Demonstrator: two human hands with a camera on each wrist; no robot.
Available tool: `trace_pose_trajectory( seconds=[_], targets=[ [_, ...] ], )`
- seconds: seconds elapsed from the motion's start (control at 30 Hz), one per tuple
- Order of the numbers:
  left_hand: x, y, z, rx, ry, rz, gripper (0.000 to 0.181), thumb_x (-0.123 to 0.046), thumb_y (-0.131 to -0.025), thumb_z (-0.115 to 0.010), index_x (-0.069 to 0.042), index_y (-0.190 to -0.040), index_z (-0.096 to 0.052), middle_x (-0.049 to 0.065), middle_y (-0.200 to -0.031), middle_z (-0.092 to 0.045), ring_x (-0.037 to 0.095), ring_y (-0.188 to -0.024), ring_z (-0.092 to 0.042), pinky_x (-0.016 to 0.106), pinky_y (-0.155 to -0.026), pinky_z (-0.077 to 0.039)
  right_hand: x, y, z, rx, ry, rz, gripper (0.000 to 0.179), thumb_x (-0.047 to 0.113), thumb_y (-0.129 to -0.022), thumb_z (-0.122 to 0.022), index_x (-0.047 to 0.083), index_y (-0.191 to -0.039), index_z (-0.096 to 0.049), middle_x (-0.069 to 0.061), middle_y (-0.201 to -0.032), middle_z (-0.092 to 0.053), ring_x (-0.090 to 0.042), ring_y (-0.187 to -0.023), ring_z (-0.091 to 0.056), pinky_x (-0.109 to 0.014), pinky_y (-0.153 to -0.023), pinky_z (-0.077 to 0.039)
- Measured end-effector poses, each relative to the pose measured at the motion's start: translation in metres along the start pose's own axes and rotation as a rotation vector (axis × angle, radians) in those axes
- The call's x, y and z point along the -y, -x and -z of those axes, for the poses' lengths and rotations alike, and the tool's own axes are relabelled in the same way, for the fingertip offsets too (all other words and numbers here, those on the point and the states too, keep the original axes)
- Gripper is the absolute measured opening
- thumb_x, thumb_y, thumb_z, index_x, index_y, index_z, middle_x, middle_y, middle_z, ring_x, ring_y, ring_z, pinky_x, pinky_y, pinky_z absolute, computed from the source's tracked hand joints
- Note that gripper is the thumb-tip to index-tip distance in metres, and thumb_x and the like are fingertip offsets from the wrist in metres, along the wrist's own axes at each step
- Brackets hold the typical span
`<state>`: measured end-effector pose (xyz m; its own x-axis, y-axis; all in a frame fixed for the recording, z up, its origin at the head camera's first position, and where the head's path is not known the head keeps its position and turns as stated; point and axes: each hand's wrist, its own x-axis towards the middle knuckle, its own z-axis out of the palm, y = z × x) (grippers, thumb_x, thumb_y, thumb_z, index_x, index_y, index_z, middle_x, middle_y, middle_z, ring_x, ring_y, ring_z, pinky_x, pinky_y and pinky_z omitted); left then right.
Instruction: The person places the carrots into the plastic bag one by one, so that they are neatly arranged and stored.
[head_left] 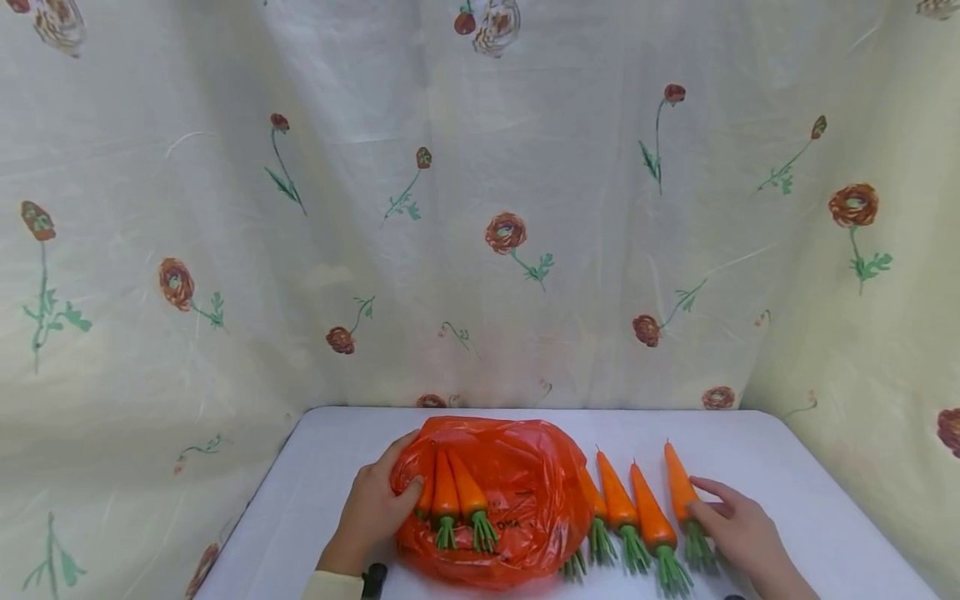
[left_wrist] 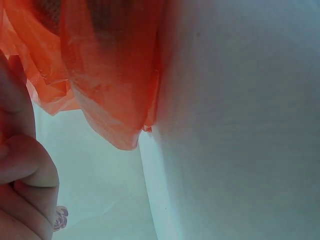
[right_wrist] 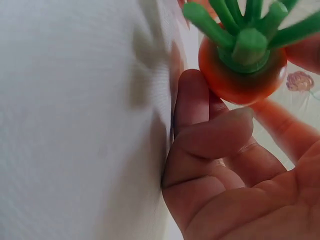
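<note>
My left hand (head_left: 378, 497) grips the left rim of a red plastic bag (head_left: 525, 475), thumb on the inside. Orange carrots with green tops (head_left: 446, 492) lie in the bag's opening, near that thumb. In the left wrist view, the bag (left_wrist: 110, 75) hangs in folds beside the curled fingers of the left hand (left_wrist: 25, 170). On the right, my right hand (head_left: 738, 529) pinches the rightmost carrot (head_left: 678, 483) between thumb and fingers. The right wrist view shows this carrot (right_wrist: 242, 82) from its leafy end, with the right hand (right_wrist: 235, 170) around it and low over the table.
Several more carrots (head_left: 652, 508) lie side by side between the bag and the right hand, the leftmost partly hidden by the bag. Everything rests on a white table (head_left: 337, 442). A flower-printed curtain (head_left: 420, 275) stands behind the table and along both sides.
</note>
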<state>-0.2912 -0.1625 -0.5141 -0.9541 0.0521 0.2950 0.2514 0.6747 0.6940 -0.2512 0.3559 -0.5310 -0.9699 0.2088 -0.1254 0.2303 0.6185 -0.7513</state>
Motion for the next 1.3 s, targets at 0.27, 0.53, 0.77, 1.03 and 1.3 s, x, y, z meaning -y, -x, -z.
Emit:
trace_pose_trajectory(
  seconds=[0.27, 0.53, 0.77, 1.03, 1.3],
  targets=[
    [0.000, 0.000, 0.000, 0.002, -0.006, 0.004, 0.070, -0.023, -0.094, -0.076, -0.035, -0.157, -0.048, 0.004, -0.135, -0.069, 0.032, -0.117, -0.067, 0.059, -0.094, -0.058, 0.006, 0.003, 0.002, 0.003, -0.004, -0.022, 0.086, 0.053, -0.094, -0.074, 0.001, -0.156, -0.046, -0.031, -0.129, -0.066, -0.029, -0.096, -0.070, -0.043, -0.075, -0.063],
    [0.000, 0.000, 0.000, 0.002, 0.000, 0.003, 0.070, -0.023, -0.094, -0.076, -0.035, -0.158, -0.048, 0.003, -0.135, -0.069, 0.030, -0.116, -0.067, 0.058, -0.094, -0.058, 0.017, 0.009, 0.009, -0.030, 0.037, 0.005, 0.099, 0.070, -0.087, -0.074, 0.005, -0.157, -0.048, -0.030, -0.136, -0.063, -0.046, -0.115, -0.064, -0.054, -0.081, -0.062],
    [0.001, 0.000, 0.000, 0.001, -0.004, 0.004, 0.070, -0.023, -0.095, -0.076, -0.036, -0.157, -0.048, 0.002, -0.134, -0.070, 0.029, -0.115, -0.067, 0.058, -0.094, -0.059, 0.034, 0.020, 0.006, 0.008, -0.099, 0.018, 0.096, 0.063, -0.090, -0.075, 0.009, -0.162, -0.042, -0.027, -0.143, -0.060, -0.041, -0.119, -0.064, -0.054, -0.087, -0.062],
    [0.002, -0.001, 0.003, -0.003, 0.014, -0.033, 0.069, -0.022, -0.095, -0.076, -0.034, -0.157, -0.048, 0.001, -0.131, -0.071, 0.024, -0.110, -0.070, 0.054, -0.095, -0.059, 0.056, 0.035, -0.005, 0.061, -0.212, 0.062, 0.090, 0.056, -0.093, -0.075, 0.012, -0.163, -0.040, -0.025, -0.150, -0.055, -0.035, -0.118, -0.067, -0.053, -0.090, -0.062],
    [0.004, -0.002, 0.004, -0.012, 0.044, -0.041, 0.070, -0.021, -0.095, -0.075, -0.033, -0.158, -0.048, 0.002, -0.131, -0.071, 0.024, -0.109, -0.070, 0.052, -0.093, -0.060, 0.082, 0.058, -0.012, 0.113, -0.269, 0.103, 0.084, 0.046, -0.093, -0.080, 0.014, -0.161, -0.045, -0.021, -0.139, -0.065, -0.028, -0.108, -0.070, -0.047, -0.085, -0.064]
  ],
)
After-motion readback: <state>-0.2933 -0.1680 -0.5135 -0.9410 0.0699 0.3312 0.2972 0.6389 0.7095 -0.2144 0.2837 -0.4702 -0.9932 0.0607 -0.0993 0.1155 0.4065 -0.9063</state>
